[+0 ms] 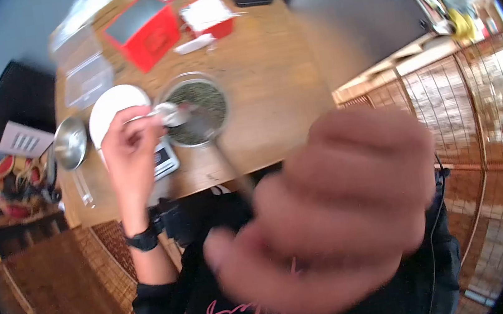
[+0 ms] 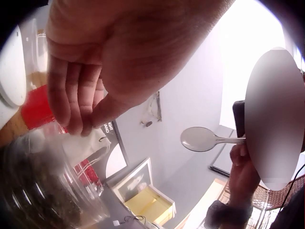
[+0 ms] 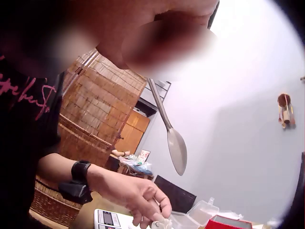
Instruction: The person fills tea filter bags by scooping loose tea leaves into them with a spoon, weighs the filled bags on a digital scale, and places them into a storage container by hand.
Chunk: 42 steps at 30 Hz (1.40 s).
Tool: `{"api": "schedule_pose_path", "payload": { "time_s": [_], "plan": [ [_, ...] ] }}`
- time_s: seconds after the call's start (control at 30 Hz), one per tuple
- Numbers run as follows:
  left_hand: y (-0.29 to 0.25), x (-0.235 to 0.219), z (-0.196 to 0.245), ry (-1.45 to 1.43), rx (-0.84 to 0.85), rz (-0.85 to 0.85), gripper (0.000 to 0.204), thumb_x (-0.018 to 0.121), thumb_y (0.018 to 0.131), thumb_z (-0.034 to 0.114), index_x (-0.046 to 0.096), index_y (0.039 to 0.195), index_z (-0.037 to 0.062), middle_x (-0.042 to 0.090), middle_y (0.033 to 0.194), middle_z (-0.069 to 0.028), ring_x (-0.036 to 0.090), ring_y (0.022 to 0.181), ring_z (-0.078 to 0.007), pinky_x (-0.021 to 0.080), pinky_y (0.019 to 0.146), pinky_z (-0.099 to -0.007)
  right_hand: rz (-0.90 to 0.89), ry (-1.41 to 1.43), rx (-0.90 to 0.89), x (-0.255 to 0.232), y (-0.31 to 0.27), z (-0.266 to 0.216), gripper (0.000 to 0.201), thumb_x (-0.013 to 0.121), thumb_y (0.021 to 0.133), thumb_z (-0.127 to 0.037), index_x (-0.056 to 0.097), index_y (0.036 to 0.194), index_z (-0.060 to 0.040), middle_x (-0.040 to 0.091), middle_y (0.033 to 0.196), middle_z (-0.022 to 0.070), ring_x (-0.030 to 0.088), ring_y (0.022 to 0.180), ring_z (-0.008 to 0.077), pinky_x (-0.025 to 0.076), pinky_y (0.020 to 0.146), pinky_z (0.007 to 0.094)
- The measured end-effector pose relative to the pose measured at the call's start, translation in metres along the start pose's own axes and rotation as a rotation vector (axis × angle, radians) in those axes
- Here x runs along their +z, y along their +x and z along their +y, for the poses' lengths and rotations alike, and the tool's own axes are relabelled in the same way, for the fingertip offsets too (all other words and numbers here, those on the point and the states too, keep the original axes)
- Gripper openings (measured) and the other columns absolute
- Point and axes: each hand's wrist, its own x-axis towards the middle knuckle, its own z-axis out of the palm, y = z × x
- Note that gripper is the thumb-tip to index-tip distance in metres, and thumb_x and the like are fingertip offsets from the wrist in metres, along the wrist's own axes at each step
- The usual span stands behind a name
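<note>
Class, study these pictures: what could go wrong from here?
The left hand pinches a pouch close to the jar; a loose pinch might drop it into the herbs. The right hand holds a spoon above the table; any herbs it carries could spill. The scale sits beside the jar, so a bump might jostle both.

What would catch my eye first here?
Probably the right hand, huge and blurred in the head view's foreground, gripping a spoon. Beyond it, the left hand pinches a white bag by a clear jar of green flakes. An open red box stands farther back.
</note>
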Motion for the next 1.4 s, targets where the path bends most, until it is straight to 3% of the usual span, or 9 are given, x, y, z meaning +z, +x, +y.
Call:
{"api": "schedule_pose_path", "payload": {
  "time_s": [0.47,0.53,0.57,0.63,0.7,0.83,0.9,1.1,1.4],
  "plan": [
    [-0.002,0.003,0.005,-0.033,-0.054,0.106,0.017,0.073,0.096,0.004,0.066,0.110,-0.0022,0.075,0.089,-0.0053,0.067,0.077,-0.0063,0.051,0.071,-0.0205,-0.126,0.093,0.345,-0.022,0.010,-0.033,0.024,0.080,0.065,-0.019,0.075,0.088,-0.0234,0.060,0.076,-0.0002,0.056,0.066,0.0173,0.046,0.059,0.0362],
    [0.000,0.001,0.003,-0.037,-0.035,0.089,0.016,0.073,0.096,0.005,0.067,0.109,-0.0023,0.075,0.090,-0.0051,0.067,0.077,-0.0060,0.051,0.072,-0.0202,0.265,-0.030,0.266,0.034,-0.015,-0.004,0.032,0.082,0.059,-0.016,0.076,0.089,-0.0228,0.061,0.075,-0.0018,0.059,0.066,0.0205,0.047,0.058,0.0386],
    [0.001,0.001,0.006,-0.027,-0.037,0.092,0.016,0.073,0.096,0.004,0.067,0.110,-0.0024,0.075,0.090,-0.0051,0.067,0.078,-0.0061,0.052,0.073,-0.0205,0.060,0.064,0.136,0.030,-0.027,0.031,0.035,0.084,0.063,-0.012,0.078,0.097,-0.0198,0.064,0.073,-0.0008,0.059,0.060,0.0215,0.048,0.058,0.0374],
    [0.002,0.000,0.005,-0.016,-0.040,0.102,0.017,0.073,0.096,0.004,0.068,0.110,-0.0024,0.075,0.090,-0.0052,0.067,0.079,-0.0062,0.052,0.074,-0.0209,-0.158,0.101,0.244,0.045,-0.028,0.055,0.027,0.079,0.077,-0.008,0.077,0.103,-0.0148,0.066,0.072,0.0022,0.057,0.055,0.0235,0.048,0.057,0.0335],
    [0.003,-0.001,-0.003,0.012,0.012,0.073,0.018,0.071,0.098,0.006,0.068,0.114,-0.0012,0.075,0.093,-0.0049,0.070,0.084,-0.0080,0.054,0.071,-0.0218,-0.182,0.125,0.261,0.070,-0.046,0.072,0.018,0.069,0.090,-0.016,0.072,0.107,-0.0123,0.074,0.089,0.0059,0.070,0.074,0.0281,0.055,0.063,0.0391],
    [0.001,0.006,0.001,-0.040,-0.005,0.081,0.017,0.072,0.094,0.002,0.068,0.110,-0.0036,0.075,0.093,-0.0066,0.068,0.083,-0.0078,0.054,0.076,-0.0228,-0.248,0.165,0.351,0.097,-0.063,0.076,0.014,0.065,0.093,-0.014,0.072,0.105,-0.0104,0.072,0.085,0.0094,0.069,0.073,0.0311,0.053,0.062,0.0414],
    [0.000,0.009,0.002,-0.047,-0.023,0.074,0.017,0.073,0.094,0.002,0.068,0.110,-0.0038,0.075,0.093,-0.0069,0.069,0.084,-0.0084,0.055,0.076,-0.0231,-0.296,0.356,0.695,0.099,-0.067,0.073,0.015,0.061,0.099,-0.014,0.072,0.108,-0.0090,0.069,0.079,0.0097,0.067,0.067,0.0251,0.050,0.059,0.0357],
    [0.003,0.012,0.001,-0.028,-0.020,0.062,0.017,0.072,0.094,0.002,0.069,0.109,-0.0050,0.076,0.093,-0.0083,0.071,0.083,-0.0099,0.057,0.077,-0.0243,-0.068,0.699,1.044,0.119,-0.097,0.081,0.020,0.058,0.106,-0.018,0.073,0.112,-0.0057,0.062,0.073,-0.0009,0.055,0.066,0.0045,0.043,0.057,0.0240],
    [0.003,0.008,0.001,-0.085,-0.016,0.075,0.017,0.071,0.094,0.002,0.069,0.109,-0.0047,0.076,0.091,-0.0080,0.071,0.082,-0.0095,0.056,0.074,-0.0240,0.102,0.919,1.324,0.134,-0.115,0.071,0.024,0.057,0.108,-0.023,0.071,0.115,-0.0051,0.060,0.073,-0.0047,0.051,0.062,0.0026,0.041,0.056,0.0201]
  ]
}}
